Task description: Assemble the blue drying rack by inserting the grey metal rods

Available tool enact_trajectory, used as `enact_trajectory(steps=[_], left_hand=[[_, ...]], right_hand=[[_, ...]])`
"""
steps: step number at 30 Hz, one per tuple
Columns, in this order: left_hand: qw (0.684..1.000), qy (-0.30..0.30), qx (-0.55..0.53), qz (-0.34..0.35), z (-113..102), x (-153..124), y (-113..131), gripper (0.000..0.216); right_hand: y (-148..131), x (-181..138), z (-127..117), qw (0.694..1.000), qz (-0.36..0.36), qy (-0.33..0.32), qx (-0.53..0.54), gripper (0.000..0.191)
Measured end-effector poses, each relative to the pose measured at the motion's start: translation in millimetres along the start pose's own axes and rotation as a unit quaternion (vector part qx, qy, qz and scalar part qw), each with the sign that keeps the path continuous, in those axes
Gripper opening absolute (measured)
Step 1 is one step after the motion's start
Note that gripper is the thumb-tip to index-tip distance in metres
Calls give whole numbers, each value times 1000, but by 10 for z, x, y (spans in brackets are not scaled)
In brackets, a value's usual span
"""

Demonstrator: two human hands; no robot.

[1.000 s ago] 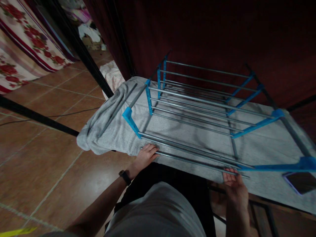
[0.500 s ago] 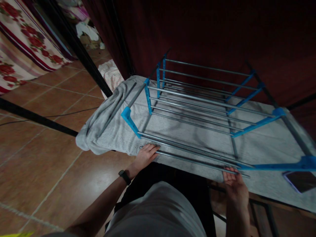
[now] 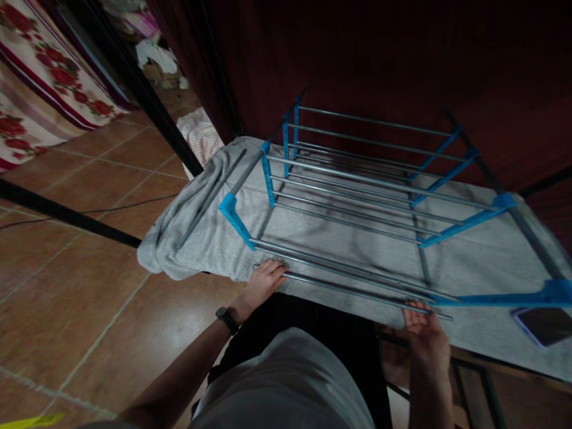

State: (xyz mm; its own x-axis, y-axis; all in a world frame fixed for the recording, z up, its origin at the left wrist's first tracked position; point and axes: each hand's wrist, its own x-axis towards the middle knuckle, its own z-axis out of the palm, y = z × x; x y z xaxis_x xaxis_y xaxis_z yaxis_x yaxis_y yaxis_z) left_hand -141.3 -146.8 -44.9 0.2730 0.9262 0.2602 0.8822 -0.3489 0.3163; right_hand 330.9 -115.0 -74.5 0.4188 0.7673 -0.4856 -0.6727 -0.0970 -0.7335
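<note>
A rack of grey metal rods and blue plastic side pieces (image 3: 357,190) lies on a table covered with a grey cloth (image 3: 201,238). My left hand (image 3: 264,279) grips the left end of the nearest loose metal rod (image 3: 353,290) at the table's front edge. My right hand (image 3: 424,333) holds the same rod near its right end, fingers curled under it. A dark watch sits on my left wrist (image 3: 226,319).
A phone (image 3: 543,325) lies on the cloth at the right. A loose grey rod (image 3: 210,199) rests on the cloth's left side. Black frame bars (image 3: 67,214) cross the tiled floor at left. A dark red curtain (image 3: 402,59) hangs behind the table.
Hardly anything has moved; the view has shifted slightly and both hands stay on the front rod.
</note>
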Motion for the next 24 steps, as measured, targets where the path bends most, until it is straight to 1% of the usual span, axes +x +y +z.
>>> enact_trajectory(steps=[4, 8, 17, 24], left_hand=[[1000, 1, -1, -2, -2, -1, 11, 30], [1000, 5, 0, -3, 3, 1, 13, 30], [1000, -2, 2, -12, 7, -1, 19, 29], [1000, 0, -4, -16, -2, 5, 27, 29]], right_hand=[[0, 21, -9, 1000, 10, 3, 15, 11], [-6, 7, 6, 1000, 19, 11, 20, 12], [-19, -50, 63, 999, 22, 12, 25, 9], [-19, -48, 48, 1000, 11, 3, 12, 8]])
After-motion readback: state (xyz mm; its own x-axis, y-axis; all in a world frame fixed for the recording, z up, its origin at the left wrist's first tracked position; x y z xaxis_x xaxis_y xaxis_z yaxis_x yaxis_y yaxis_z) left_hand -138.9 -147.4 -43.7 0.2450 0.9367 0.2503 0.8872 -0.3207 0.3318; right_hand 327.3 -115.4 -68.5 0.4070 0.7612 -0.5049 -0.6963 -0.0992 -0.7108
